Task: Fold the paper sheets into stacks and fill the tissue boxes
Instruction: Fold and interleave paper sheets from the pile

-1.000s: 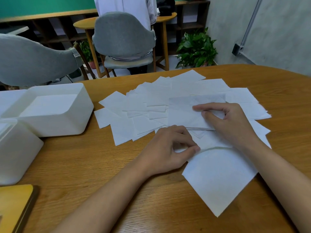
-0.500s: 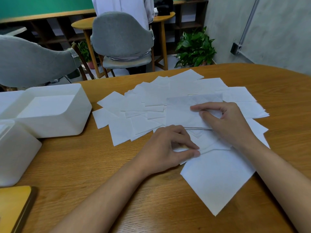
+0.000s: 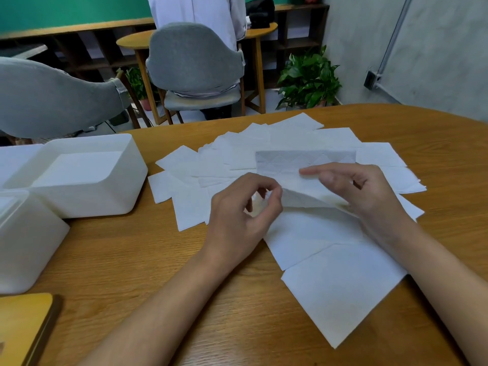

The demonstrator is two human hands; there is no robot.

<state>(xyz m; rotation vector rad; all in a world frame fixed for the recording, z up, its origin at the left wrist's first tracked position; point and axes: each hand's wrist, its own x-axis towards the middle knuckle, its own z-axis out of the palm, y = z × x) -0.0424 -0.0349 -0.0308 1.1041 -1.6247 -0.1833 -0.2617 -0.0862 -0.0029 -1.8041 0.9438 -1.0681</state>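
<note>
Now we lift the centre-frame sheet, previously pressed flat; left hand and right hand fingers pinch it for folding.

One view only: head-worn wide-angle camera, facing forward and down, close above the wooden table, grey chairs beyond.

I can read no words, numbers, brands or signs anywhere in front of me. The only marking I can make out is an embossed pattern of triangles on the paper sheet, and it forms no letters.
</note>
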